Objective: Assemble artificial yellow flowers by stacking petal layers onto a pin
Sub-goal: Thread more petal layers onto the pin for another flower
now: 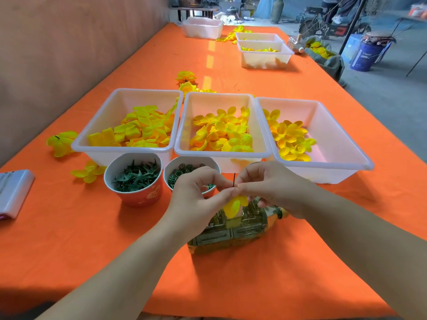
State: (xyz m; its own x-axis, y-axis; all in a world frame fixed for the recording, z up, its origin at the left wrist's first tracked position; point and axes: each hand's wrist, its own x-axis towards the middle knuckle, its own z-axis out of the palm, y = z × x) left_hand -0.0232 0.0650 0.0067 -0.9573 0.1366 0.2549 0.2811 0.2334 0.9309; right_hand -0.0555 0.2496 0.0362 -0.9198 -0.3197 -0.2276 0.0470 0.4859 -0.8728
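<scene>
Petal layer (233, 205) seems threaded on the thin dark pin (234, 179), at 6 o'clock from the fingertips. Left hand (196, 192) and right hand (270, 188) both pinch the pin, fingers curled together. To seat it well, hold the pin upright and push the petal down squarely.

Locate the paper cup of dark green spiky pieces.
Head view, left of centre: the paper cup stands before the leftmost white tub, beside the ring-filled cup.

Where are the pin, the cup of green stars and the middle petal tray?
pin (234, 179), head view: its dark upright shaft.
cup of green stars (141, 196), head view: its red outer wall.
middle tray (219, 155), head view: its near rim.
</scene>
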